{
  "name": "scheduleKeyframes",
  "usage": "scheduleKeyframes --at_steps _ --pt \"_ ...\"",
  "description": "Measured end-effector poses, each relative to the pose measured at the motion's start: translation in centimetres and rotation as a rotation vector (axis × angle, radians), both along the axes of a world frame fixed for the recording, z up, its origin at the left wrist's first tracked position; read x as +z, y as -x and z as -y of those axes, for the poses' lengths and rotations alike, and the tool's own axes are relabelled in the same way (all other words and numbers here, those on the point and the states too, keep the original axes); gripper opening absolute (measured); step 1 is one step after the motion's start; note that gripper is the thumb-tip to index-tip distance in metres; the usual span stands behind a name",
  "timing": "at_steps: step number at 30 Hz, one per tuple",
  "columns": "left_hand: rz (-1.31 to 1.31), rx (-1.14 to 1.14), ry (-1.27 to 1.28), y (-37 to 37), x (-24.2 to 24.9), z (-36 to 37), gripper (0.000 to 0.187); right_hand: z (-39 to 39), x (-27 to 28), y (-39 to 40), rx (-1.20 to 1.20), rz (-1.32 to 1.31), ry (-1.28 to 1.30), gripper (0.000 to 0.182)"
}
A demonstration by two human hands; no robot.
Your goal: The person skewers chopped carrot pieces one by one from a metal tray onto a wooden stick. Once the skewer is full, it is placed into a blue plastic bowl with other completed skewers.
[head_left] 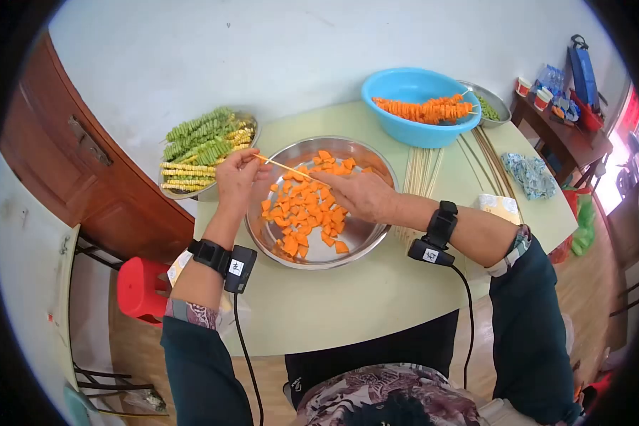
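Observation:
A wide steel bowl (pixel 370 245) holds many cut orange pieces (pixel 305 206). Above its far part a thin wooden skewer (pixel 285 167) runs slantwise between my two hands. My left hand (pixel 241 174) pinches the skewer's left end over the bowl's left rim. Over the bowl's right side, my right hand (pixel 355 193) is closed, palm down, at the skewer's right end, with its fingertips close to the orange pieces. Whether a piece is between those fingertips cannot be made out.
Left of the bowl is a tray of green and yellow skewers (pixel 202 153). A blue basin (pixel 415 135) with orange skewers stands behind right, beside a small steel bowl (pixel 500 106). Bare skewers (pixel 422 170), a patterned cloth (pixel 529 176) and a tissue pack (pixel 499 206) lie on the right.

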State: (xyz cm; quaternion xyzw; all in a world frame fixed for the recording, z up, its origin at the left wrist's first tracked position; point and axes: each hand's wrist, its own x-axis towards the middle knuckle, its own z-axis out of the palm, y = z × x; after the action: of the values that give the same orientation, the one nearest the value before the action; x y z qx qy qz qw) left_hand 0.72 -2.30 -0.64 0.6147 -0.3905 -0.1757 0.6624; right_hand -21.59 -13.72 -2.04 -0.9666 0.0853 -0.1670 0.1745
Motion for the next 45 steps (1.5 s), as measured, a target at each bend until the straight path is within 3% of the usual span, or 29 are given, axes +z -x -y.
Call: scheduleKeyframes --at_steps 9,21,24,26,45 --pt "-0.080 -0.068 0.068 -1.4 -0.8 -0.1 0.021 0.0 -0.4 -0.3 0.016 0.041 0.012 0.047" --pt "-0.035 0.060 0.025 -1.2 -0.7 0.0 0.025 -0.1 -0.5 -0.4 -0.033 0.010 0.106 0.045" --pt "0.146 0.108 -0.060 -1.8 -1.0 -0.1 0.020 0.5 -1.3 -0.5 -0.018 0.070 0.214 0.050" --pt "-0.009 0.091 0.028 -2.1 -1.7 0.2 0.015 0.1 -1.1 -0.5 -0.019 0.072 0.157 0.047" --pt "-0.122 0.086 0.033 -0.8 -0.9 -0.1 0.013 -0.4 0.0 0.0 -0.032 -0.024 0.181 0.052"
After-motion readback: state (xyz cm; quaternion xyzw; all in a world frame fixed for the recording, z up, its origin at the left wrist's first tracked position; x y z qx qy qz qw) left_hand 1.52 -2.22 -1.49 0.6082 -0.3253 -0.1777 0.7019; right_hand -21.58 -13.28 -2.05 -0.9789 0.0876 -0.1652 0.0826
